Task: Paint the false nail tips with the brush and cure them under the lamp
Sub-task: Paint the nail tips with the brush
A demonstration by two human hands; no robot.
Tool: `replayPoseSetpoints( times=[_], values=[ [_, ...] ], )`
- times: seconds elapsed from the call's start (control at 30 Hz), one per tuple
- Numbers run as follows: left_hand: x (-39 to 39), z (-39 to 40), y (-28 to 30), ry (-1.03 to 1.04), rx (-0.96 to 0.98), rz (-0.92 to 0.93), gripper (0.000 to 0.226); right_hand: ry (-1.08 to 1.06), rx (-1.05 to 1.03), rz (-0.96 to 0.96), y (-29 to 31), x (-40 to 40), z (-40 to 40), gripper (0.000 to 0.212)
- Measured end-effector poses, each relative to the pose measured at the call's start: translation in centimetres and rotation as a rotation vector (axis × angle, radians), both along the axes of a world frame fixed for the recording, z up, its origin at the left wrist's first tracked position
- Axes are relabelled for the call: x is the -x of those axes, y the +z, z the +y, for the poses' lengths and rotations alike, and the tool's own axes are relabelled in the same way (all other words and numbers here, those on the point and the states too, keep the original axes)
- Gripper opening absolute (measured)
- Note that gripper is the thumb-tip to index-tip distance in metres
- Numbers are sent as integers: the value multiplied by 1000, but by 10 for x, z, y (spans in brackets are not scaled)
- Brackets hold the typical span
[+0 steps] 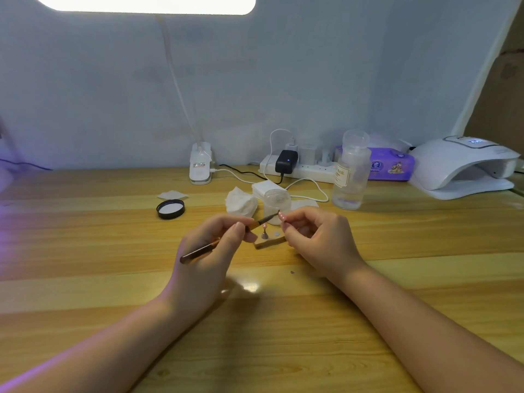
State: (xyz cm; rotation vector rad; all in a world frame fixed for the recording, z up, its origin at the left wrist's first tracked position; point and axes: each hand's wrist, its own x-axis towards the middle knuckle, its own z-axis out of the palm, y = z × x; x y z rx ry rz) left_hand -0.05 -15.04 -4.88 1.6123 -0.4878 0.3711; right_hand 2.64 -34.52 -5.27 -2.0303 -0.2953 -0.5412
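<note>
Left hand (215, 245) gripping nail brush (226, 236) at frame centre, right hand (314, 236) pinching pink false nail tip (281, 215) at the bristles, both hovering above wooden surface (113, 279), curing lamp (462, 165) sitting at right edge.

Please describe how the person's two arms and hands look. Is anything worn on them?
Both forearms are bare, with no sleeves in view. The left hand and the right hand show no gloves, rings, watch or bracelet. Their own fingernails look short and unpainted.

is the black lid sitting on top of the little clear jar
No, the black lid lies by itself on the wooden table, well to the left of the clear jar.
</note>
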Motion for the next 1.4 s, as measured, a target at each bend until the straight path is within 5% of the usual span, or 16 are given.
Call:
replayPoseSetpoints(
  times=[0.3,1.4],
  values=[
    [2,0,3,-42,93,5,21,1,-29,23,2,0,1,12],
    [3,1,1,-48,-26,-35,16,-5,-73,14,1,-1,0,13]
  ],
)
